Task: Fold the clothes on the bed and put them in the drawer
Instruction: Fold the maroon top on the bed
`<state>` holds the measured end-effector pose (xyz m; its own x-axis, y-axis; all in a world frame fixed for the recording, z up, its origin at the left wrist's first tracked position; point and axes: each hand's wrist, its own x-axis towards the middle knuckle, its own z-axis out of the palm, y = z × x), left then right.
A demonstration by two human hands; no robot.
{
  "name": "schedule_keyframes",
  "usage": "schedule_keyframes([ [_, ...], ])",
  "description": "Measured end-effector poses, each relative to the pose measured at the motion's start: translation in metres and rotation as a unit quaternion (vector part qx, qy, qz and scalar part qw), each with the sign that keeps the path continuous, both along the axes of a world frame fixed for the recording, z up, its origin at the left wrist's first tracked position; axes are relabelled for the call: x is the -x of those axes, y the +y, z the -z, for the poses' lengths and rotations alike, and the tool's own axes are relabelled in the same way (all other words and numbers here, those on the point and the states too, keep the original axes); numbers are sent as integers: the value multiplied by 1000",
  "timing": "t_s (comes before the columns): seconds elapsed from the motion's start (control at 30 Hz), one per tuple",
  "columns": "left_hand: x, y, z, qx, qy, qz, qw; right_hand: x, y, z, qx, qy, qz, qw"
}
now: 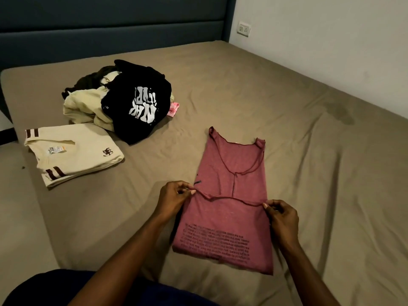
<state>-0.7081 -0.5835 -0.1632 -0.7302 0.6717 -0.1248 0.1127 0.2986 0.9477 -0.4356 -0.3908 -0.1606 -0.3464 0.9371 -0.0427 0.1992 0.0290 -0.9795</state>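
Note:
A maroon tank top (pixel 229 173) with dark printed text lies on the bed (pixel 309 107), its lower part doubled over toward the straps. My left hand (pixel 174 198) pinches the left corner of the doubled-over hem. My right hand (pixel 281 216) pinches the right corner of that hem. A folded cream shirt (pixel 72 153) with dark stripes lies to the left. Behind it sits a loose pile of clothes (pixel 119 100) topped by a black shirt with white lettering.
A dark blue headboard (pixel 110 25) runs along the far side. A white wall with a socket (pixel 244 29) borders the bed on the right. A small pink item (pixel 173 109) peeks from the pile. The bed's left edge drops to the floor.

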Motion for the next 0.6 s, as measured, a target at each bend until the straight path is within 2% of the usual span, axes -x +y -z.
schedule_keyframes([
  [0.1,2,10,-6,-39,-85,18,995,2,7,6,54,67,10,996],
  [0.17,7,12,1,-39,-106,32,993,1,10,9,56,61,11,996],
  [0.27,10,12,16,-28,-56,48,997,-4,12,18,-45,-39,-21,998],
  [0.37,10,18,17,-7,20,27,999,-8,16,28,-159,-142,-25,977],
  [0.5,19,21,23,41,143,9,989,-6,23,32,-188,-167,-19,968],
  [0.6,25,16,29,32,143,-3,989,-6,19,34,-215,-193,-7,957],
])
